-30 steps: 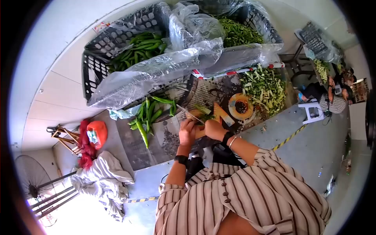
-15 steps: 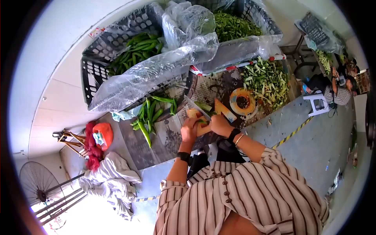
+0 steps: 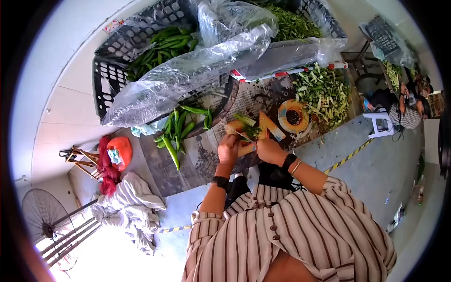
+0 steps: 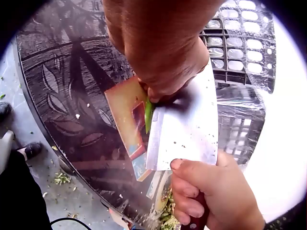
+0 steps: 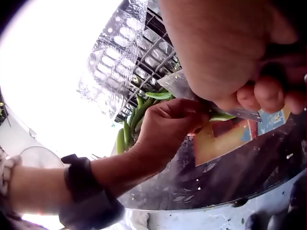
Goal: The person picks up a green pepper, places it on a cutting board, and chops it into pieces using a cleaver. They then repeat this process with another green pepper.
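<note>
My right hand [image 4: 216, 187] grips the dark red handle of a cleaver [image 4: 187, 132], whose broad blade carries small green specks. Beside the blade, my left hand [image 3: 228, 149] holds a green pepper [image 4: 148, 117] with bent fingers, its tip showing below them. Under the pepper lies a yellow-orange board [image 4: 125, 108] with a red and blue pattern, on the patterned tabletop [image 3: 199, 162]. Just beyond the blade are cut green pieces [image 3: 246, 121]. Several whole green peppers [image 3: 178, 129] lie left of my left hand.
A heap of cut peppers [image 3: 324, 96] covers the table's right end. Behind stand plastic-lined crates [image 3: 104, 87], one holding whole peppers [image 3: 164, 51], another cut ones [image 3: 296, 23]. Another person [image 3: 404, 115] sits at the far right near a white stool [image 3: 378, 127].
The cleaver blade showed its flat side half a second ago and now looks narrow again. Both hands stay close together over the board. The head view has shifted slightly.
</note>
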The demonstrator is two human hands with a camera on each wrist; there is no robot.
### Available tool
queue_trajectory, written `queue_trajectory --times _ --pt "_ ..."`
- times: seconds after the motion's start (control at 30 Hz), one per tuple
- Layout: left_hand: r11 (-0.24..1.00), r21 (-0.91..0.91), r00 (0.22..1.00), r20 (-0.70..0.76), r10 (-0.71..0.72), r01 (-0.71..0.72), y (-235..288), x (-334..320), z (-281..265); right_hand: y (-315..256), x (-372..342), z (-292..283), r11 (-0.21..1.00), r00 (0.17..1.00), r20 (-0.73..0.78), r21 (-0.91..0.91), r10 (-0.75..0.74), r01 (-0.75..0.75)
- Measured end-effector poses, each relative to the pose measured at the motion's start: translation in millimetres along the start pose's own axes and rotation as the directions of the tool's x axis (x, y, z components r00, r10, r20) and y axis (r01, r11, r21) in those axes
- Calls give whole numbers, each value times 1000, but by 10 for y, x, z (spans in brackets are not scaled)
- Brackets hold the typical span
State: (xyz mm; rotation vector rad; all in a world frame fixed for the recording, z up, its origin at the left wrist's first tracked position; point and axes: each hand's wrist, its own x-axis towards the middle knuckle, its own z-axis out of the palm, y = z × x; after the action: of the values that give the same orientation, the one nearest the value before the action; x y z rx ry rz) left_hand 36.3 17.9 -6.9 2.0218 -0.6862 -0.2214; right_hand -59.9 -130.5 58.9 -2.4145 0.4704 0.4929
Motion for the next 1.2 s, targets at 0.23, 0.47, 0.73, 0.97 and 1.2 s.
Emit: queue_trajectory --times 0.23,0.47,0.73,0.97,1.2 --pt "999 22 1000 -7 27 -26 -55 -12 2 7 127 82 999 998 55 49 -24 21" --pt "1000 3 1000 15 10 -10 -56 16 -9 -104 559 205 992 993 -86 89 -85 92" --pt "994 -111 1000 2 -22 22 -57 7 -6 10 77 -45 997 998 -50 65 -38 41" --pt "996 -82 1000 13 26 -25 -31 16 -41 26 -19 -17 998 999 -14 39 -45 45" --pt "997 -69 1000 15 22 -21 -40 15 -36 -61 273 126 999 1000 12 22 -24 23"
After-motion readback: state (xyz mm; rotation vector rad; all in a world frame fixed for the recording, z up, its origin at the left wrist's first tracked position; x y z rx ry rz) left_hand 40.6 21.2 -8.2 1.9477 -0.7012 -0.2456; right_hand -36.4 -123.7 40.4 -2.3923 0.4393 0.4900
